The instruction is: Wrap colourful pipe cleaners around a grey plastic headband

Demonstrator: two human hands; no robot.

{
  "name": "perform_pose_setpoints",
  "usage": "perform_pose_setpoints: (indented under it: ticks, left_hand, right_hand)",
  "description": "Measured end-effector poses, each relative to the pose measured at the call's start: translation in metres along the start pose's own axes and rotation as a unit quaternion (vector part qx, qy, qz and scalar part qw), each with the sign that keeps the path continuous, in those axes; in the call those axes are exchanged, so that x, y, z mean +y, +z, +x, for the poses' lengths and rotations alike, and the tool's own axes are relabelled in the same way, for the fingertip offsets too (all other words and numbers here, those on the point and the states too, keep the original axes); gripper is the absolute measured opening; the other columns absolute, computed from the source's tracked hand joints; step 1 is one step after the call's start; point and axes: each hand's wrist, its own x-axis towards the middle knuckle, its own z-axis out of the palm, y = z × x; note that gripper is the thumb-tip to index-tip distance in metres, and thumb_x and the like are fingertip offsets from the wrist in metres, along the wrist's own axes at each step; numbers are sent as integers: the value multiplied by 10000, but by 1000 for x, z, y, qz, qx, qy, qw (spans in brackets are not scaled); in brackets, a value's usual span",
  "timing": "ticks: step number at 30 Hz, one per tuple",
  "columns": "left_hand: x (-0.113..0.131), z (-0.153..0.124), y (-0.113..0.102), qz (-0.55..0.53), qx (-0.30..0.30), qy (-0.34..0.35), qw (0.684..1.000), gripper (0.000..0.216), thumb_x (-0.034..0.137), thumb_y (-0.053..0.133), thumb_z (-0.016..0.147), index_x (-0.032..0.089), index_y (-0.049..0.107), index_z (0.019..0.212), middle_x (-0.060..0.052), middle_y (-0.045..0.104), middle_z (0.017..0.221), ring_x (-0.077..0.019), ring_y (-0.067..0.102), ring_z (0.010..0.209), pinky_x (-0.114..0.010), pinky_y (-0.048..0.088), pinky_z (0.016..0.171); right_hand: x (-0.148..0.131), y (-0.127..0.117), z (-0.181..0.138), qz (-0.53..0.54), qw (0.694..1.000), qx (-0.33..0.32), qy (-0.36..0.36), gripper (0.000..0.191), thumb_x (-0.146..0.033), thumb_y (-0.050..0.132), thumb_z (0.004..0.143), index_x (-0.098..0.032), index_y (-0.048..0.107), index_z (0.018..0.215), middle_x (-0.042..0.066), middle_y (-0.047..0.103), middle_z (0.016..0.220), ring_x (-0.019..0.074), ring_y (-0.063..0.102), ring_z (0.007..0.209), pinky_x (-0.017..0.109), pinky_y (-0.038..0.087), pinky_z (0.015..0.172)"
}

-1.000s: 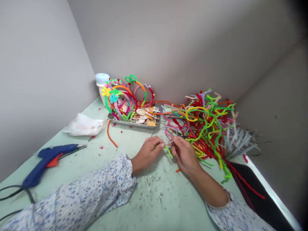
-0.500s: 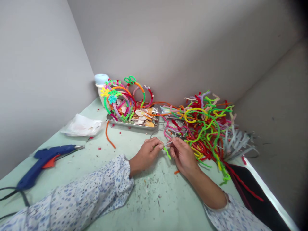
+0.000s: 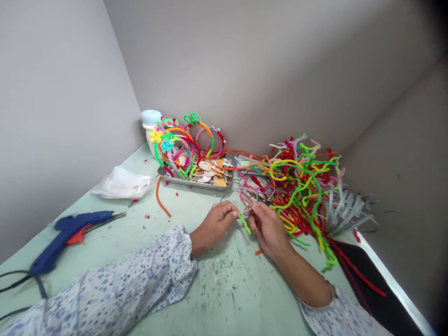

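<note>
Apparently mid-wrap, my left hand (image 3: pixel 217 222) pinches a lime-green pipe cleaner (image 3: pixel 245 224), my right hand (image 3: pixel 269 227) a grey hoop (image 3: pixel 247 211); the next turn, I judge, needs steady tension.

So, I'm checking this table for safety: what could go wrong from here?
The cord of the glue gun lies close by the left sleeve, which might catch it and drag the gun. The green pipe cleaner in the left hand could slip, since it is thin and held in a small pinch. The grey band in the right hand might snag on the tangled pile beside it.
</note>
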Motion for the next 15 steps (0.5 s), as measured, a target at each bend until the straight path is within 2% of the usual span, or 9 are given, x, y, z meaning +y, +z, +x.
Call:
perform_pose_setpoints:
  ticks: [9, 15]
  left_hand:
    - [1, 0, 0, 22, -9, 10, 1000, 242, 268, 399, 908, 163, 544, 745, -11, 549, 743, -153, 514, 772, -271, 398, 743]
    - [-1, -1, 0, -27, -6, -15, 1000, 249, 302, 411, 901, 164, 559, 755, -12, 540, 751, -152, 507, 756, -266, 399, 722]
  right_hand:
    - [0, -1, 0, 0, 1000, -3, -2, 286, -421, 717, 730, -177, 581, 666, -43, 557, 521, 34, 416, 379, 155, 270, 359]
    - [1, -2, 1, -5, 1000, -12, -3, 280, -421, 695, 755, -176, 583, 677, -46, 540, 496, 36, 413, 381, 152, 268, 366]
